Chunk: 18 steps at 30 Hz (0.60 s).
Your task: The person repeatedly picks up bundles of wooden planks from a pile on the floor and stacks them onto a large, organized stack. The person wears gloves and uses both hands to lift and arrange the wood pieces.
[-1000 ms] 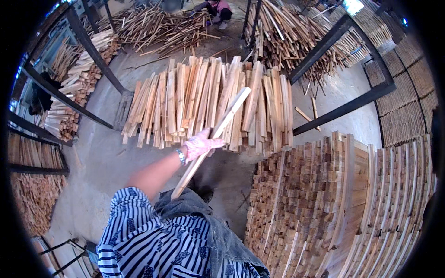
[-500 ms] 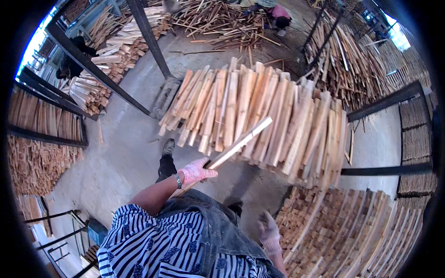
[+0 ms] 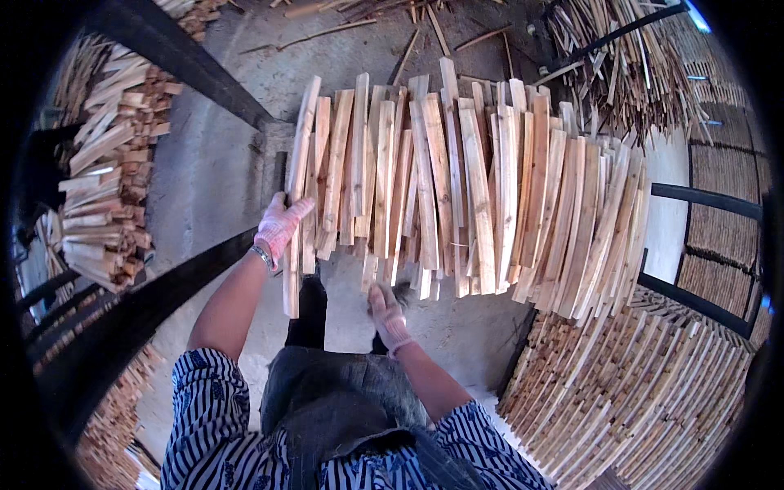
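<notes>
A broad pile of pale wooden sticks (image 3: 482,204) lies side by side in front of me, their near ends uneven. At its left end, my left hand (image 3: 282,226), in a pink-and-white glove, is closed around a long wooden stick (image 3: 300,155). That stick stands nearly in line with the others, and its near end juts out past theirs. My right hand (image 3: 387,317), gloved too, is just below the near ends of the sticks. Its fingers are slightly bent and a little apart, with nothing seen in them.
Dark metal posts (image 3: 175,53) and a slanting dark beam (image 3: 147,327) stand at the left. Beyond them is a stack of short wood pieces (image 3: 122,180). Tight rows of sticks (image 3: 604,392) fill the lower right. Loose thin sticks (image 3: 629,65) are heaped at the far right.
My left hand has brought its stick from in front of the pile to the pile's left end, turning it in line. My right hand has come up and left, close to the sticks.
</notes>
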Motion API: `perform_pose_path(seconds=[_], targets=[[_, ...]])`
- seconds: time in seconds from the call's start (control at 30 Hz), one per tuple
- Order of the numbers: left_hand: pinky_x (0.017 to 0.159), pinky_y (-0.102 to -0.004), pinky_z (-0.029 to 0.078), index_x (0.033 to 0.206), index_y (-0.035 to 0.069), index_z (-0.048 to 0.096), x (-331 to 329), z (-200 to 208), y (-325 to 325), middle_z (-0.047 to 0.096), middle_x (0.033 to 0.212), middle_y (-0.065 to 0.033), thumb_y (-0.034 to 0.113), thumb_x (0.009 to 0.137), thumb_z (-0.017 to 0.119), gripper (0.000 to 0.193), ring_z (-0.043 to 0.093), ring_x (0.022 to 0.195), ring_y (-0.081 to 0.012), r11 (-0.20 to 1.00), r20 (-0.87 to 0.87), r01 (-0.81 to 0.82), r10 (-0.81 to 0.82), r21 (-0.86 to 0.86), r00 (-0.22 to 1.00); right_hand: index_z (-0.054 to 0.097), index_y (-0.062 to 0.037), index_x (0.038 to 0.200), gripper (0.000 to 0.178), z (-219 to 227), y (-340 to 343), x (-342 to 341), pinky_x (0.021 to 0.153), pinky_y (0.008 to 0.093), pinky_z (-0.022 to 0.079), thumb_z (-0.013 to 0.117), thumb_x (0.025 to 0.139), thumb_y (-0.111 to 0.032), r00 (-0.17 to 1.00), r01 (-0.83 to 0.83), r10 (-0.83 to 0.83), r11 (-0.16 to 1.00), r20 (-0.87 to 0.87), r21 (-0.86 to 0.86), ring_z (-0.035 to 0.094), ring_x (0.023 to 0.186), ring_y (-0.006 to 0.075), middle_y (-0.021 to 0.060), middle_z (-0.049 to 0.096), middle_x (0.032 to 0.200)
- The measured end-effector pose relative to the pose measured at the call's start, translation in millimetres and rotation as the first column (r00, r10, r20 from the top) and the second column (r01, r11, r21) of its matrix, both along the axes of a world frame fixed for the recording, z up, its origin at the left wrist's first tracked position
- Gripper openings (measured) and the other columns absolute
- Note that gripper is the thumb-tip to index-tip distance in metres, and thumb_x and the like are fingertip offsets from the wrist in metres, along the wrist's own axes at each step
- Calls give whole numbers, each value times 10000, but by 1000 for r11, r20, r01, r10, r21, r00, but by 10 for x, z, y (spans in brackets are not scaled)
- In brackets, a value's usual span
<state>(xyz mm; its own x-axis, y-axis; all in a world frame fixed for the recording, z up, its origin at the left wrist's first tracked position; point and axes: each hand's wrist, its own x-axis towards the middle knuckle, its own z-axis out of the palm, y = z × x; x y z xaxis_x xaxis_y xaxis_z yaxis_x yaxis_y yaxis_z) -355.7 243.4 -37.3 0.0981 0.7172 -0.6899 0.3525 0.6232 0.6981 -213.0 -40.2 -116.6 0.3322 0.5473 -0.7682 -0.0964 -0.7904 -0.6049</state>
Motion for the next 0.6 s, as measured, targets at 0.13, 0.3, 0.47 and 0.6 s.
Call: perform_pose_path(seconds=[0.13,0.3,0.47,0.6], targets=[[990,-352,447,1349,-33,463,224,-797,508,623,1239,-141,378,853,791,723,564,1148,-205,999,99,-33,37,-40,994,401,-16,1445,675,-561,1133,92,1007,436,476,556,959,-458,876,-206,206,977,435,-49,524,1263,404,243,473,1430],[1056,-366,397,1337,-16,476,354,-1941,861,585,1300,-140,464,865,752,727,537,1215,-238,996,-88,90,-90,-1,992,351,-14,1469,673,-1051,1869,129,1088,471,406,569,954,-387,756,-250,173,968,632,34,442,1302,480,314,387,1440],[1118,-367,336,1540,-4,227,50,-3465,810,416,1503,-216,743,876,519,1041,423,1373,-319,990,-173,144,-143,-4,974,352,-31,1453,653,-1316,2065,-57,1089,541,374,619,901,-256,680,-264,207,964,704,-29,390,1290,516,316,319,1458],[1134,-380,342,1514,14,278,-197,-3948,774,416,1503,-158,830,877,353,1038,408,1375,-261,962,-139,28,-68,-271,988,338,-49,1472,705,-1444,2140,-436,1099,537,354,644,881,-282,762,-398,336,917,553,-9,348,1333,516,328,290,1475]])
